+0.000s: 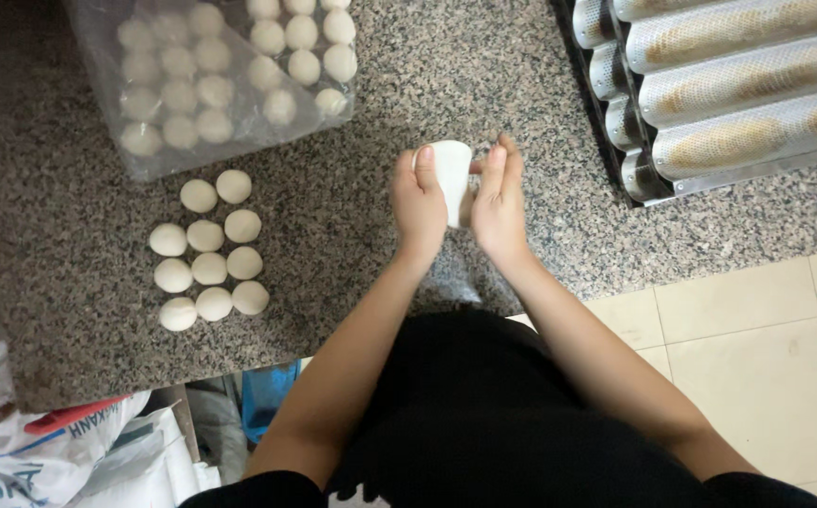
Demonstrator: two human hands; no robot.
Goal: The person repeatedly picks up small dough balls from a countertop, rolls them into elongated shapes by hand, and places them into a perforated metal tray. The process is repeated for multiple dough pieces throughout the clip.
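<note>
Pale, smooth piece of dough (452, 174), flattened into a rounded slab, held upright between both hands, pinched at its edges, raised just above the tabletop.

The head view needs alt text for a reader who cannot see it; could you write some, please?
Left hand and right hand hold a flattened white dough piece above a speckled granite counter. Eleven dough balls sit left, more under plastic; baguette trays lie right.

granite counter (352, 245) speckled grey | dough balls (208, 252) eleven, in rows, left | plastic sheet (192, 85) over more balls, upper left | baguette tray (728, 85) perforated metal, loaves in channels, upper right | sacks (32, 452) lower left | tile floor (766, 357) cream
</note>
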